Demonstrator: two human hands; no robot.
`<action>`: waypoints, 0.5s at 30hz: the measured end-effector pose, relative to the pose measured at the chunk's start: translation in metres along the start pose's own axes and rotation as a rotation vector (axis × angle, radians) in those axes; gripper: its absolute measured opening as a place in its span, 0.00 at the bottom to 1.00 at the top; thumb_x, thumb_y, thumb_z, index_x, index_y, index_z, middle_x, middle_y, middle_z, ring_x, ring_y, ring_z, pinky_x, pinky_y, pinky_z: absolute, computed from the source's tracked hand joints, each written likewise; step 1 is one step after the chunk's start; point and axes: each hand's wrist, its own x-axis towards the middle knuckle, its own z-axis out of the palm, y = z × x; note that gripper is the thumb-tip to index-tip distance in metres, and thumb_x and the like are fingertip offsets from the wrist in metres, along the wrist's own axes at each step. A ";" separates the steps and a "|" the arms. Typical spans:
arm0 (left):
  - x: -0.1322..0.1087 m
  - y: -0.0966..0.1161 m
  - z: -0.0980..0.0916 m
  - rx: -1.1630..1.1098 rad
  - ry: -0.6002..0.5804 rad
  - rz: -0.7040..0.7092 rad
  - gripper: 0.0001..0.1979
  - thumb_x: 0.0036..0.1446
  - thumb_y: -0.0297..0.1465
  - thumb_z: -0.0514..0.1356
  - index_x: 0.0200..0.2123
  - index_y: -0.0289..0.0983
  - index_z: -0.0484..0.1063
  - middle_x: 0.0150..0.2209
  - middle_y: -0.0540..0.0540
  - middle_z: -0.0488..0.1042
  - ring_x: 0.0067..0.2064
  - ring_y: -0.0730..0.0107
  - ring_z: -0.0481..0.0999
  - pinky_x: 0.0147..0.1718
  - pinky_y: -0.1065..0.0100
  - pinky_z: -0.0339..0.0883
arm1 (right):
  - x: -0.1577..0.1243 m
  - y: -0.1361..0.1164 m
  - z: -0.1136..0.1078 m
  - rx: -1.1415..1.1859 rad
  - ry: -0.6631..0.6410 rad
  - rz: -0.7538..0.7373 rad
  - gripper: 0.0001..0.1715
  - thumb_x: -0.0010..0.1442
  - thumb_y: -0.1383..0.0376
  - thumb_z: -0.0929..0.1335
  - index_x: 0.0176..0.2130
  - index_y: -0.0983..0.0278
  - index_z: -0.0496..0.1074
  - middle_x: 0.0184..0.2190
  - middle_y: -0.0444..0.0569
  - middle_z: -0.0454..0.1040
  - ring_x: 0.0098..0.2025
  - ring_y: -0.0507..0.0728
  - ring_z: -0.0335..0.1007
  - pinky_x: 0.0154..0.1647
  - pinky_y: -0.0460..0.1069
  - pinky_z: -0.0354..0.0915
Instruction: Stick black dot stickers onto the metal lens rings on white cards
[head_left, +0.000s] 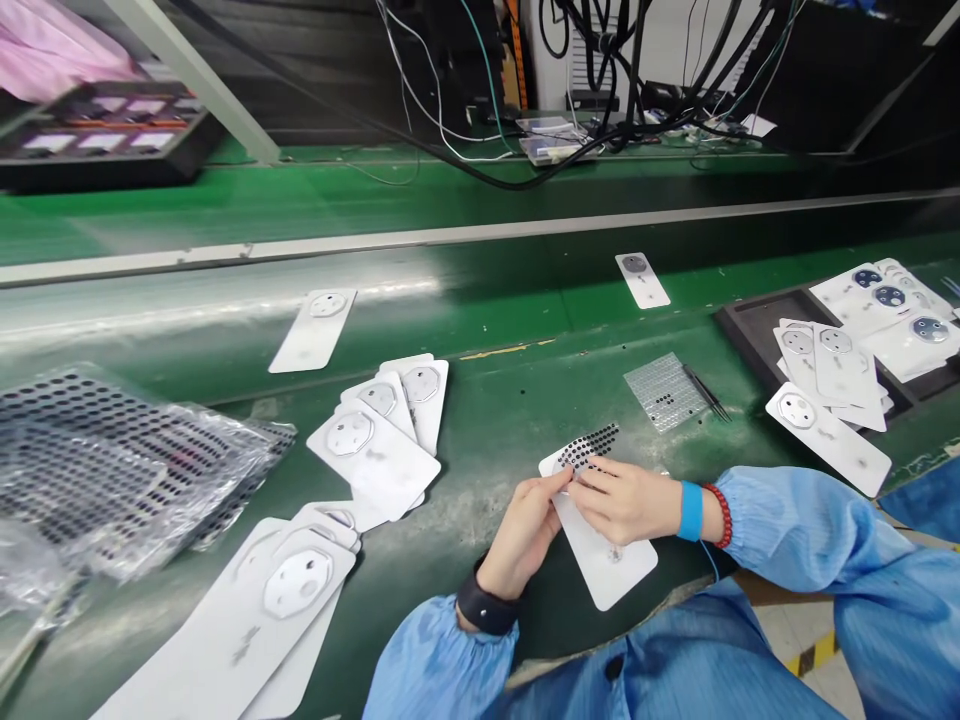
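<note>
Both hands meet over a white rounded-corner panel point(606, 575) lying on the green bench. A small sheet of black dots point(598, 442) is above the panel's far end. With thumb and fingertips closed, my left hand point(525, 530) pinches the near edge of that sheet. My right hand point(626, 500) has bent fingers closed on the same edge from the right, and its palm hides part of the panel. Past my right hand lie a clear sheet point(664, 390) with a few black dots and dark tweezers point(707, 392).
White panels with round cutouts point(382, 460) overlap on the left, with larger ones point(247, 610) nearer me. Plastic-wrapped dotted sheets point(127, 460) fill the far left. A black tray point(757, 325) holds panels at right. Single panels point(313, 330) lie farther back. Cables point(517, 180) hang behind.
</note>
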 end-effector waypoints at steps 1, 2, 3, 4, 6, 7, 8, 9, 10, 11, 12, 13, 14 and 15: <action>-0.002 0.002 0.000 0.003 -0.012 -0.003 0.16 0.37 0.37 0.74 0.20 0.29 0.77 0.19 0.44 0.75 0.22 0.71 0.72 0.22 0.72 0.64 | -0.001 0.002 0.000 0.032 0.008 0.022 0.15 0.66 0.74 0.61 0.31 0.70 0.74 0.35 0.55 0.77 0.34 0.54 0.72 0.41 0.53 0.72; -0.004 0.004 0.001 0.006 -0.025 -0.003 0.16 0.38 0.37 0.74 0.21 0.29 0.77 0.19 0.44 0.75 0.22 0.71 0.72 0.23 0.72 0.64 | -0.003 0.004 0.001 0.074 0.036 0.067 0.14 0.66 0.73 0.62 0.33 0.70 0.74 0.35 0.54 0.77 0.34 0.54 0.72 0.39 0.51 0.72; -0.006 0.005 0.001 0.009 -0.037 0.000 0.16 0.38 0.37 0.74 0.22 0.29 0.78 0.20 0.44 0.76 0.22 0.71 0.72 0.23 0.71 0.65 | -0.004 0.005 0.001 0.125 0.078 0.131 0.13 0.67 0.72 0.62 0.34 0.69 0.74 0.35 0.53 0.77 0.35 0.53 0.72 0.36 0.49 0.72; -0.009 0.006 0.002 0.012 -0.046 0.007 0.16 0.39 0.37 0.74 0.23 0.29 0.78 0.20 0.44 0.76 0.23 0.71 0.72 0.24 0.71 0.65 | -0.005 0.006 0.001 0.185 0.132 0.207 0.11 0.67 0.71 0.63 0.35 0.68 0.74 0.35 0.52 0.77 0.35 0.53 0.73 0.35 0.48 0.72; -0.014 0.006 0.004 0.015 -0.054 0.029 0.16 0.39 0.38 0.73 0.24 0.29 0.79 0.21 0.44 0.76 0.23 0.71 0.71 0.26 0.70 0.65 | -0.006 0.004 0.001 0.310 0.238 0.364 0.09 0.67 0.69 0.65 0.36 0.67 0.74 0.36 0.50 0.78 0.35 0.52 0.73 0.35 0.46 0.72; -0.016 0.004 0.005 0.015 -0.051 0.044 0.16 0.39 0.38 0.73 0.23 0.30 0.79 0.21 0.45 0.76 0.23 0.72 0.70 0.26 0.71 0.65 | -0.006 0.002 0.000 0.364 0.280 0.422 0.08 0.67 0.68 0.65 0.37 0.67 0.74 0.36 0.50 0.78 0.37 0.52 0.74 0.37 0.46 0.73; -0.018 0.003 0.006 0.015 -0.044 0.061 0.17 0.39 0.39 0.73 0.22 0.30 0.78 0.20 0.46 0.75 0.23 0.73 0.69 0.26 0.71 0.65 | -0.006 0.000 0.000 0.401 0.310 0.466 0.07 0.66 0.68 0.66 0.37 0.67 0.74 0.37 0.51 0.78 0.38 0.52 0.74 0.39 0.46 0.74; -0.019 0.001 0.007 0.015 -0.034 0.079 0.17 0.39 0.40 0.73 0.21 0.31 0.77 0.20 0.47 0.75 0.23 0.74 0.68 0.26 0.72 0.64 | -0.005 -0.002 -0.001 0.415 0.322 0.492 0.07 0.66 0.68 0.65 0.38 0.67 0.74 0.37 0.52 0.78 0.39 0.52 0.74 0.40 0.47 0.74; -0.020 -0.001 0.008 0.016 -0.023 0.094 0.17 0.39 0.40 0.73 0.20 0.31 0.77 0.20 0.47 0.74 0.23 0.75 0.68 0.26 0.72 0.63 | -0.004 -0.004 -0.001 0.403 0.313 0.500 0.07 0.67 0.69 0.65 0.38 0.67 0.74 0.38 0.52 0.78 0.40 0.53 0.74 0.40 0.47 0.74; -0.020 -0.003 0.008 0.018 -0.011 0.108 0.17 0.39 0.41 0.72 0.19 0.31 0.76 0.20 0.48 0.73 0.23 0.75 0.67 0.25 0.73 0.62 | -0.003 -0.005 -0.002 0.370 0.286 0.490 0.09 0.67 0.70 0.64 0.38 0.68 0.74 0.38 0.53 0.78 0.40 0.54 0.74 0.39 0.48 0.74; -0.020 -0.004 0.008 0.022 0.000 0.119 0.17 0.39 0.41 0.72 0.19 0.32 0.75 0.19 0.49 0.73 0.23 0.76 0.66 0.24 0.73 0.61 | -0.001 -0.006 -0.003 0.319 0.256 0.465 0.10 0.68 0.71 0.63 0.38 0.68 0.74 0.37 0.53 0.78 0.38 0.54 0.74 0.37 0.48 0.74; -0.019 -0.004 0.008 0.027 0.007 0.127 0.17 0.39 0.41 0.72 0.19 0.32 0.75 0.18 0.49 0.72 0.22 0.76 0.65 0.24 0.73 0.60 | 0.000 -0.007 -0.004 0.256 0.230 0.427 0.12 0.68 0.71 0.62 0.37 0.69 0.74 0.36 0.53 0.79 0.37 0.54 0.74 0.37 0.49 0.74; -0.018 -0.005 0.009 0.034 0.012 0.133 0.17 0.39 0.41 0.72 0.18 0.32 0.75 0.18 0.49 0.71 0.22 0.77 0.65 0.23 0.73 0.59 | 0.001 -0.008 -0.004 0.186 0.216 0.383 0.14 0.68 0.72 0.60 0.37 0.69 0.74 0.36 0.53 0.79 0.36 0.54 0.74 0.38 0.50 0.74; -0.017 -0.005 0.009 0.041 0.014 0.139 0.17 0.39 0.41 0.72 0.18 0.31 0.75 0.17 0.49 0.71 0.21 0.77 0.65 0.23 0.73 0.59 | 0.001 -0.009 -0.005 0.116 0.217 0.336 0.16 0.68 0.73 0.59 0.37 0.69 0.74 0.36 0.54 0.79 0.36 0.54 0.74 0.40 0.51 0.74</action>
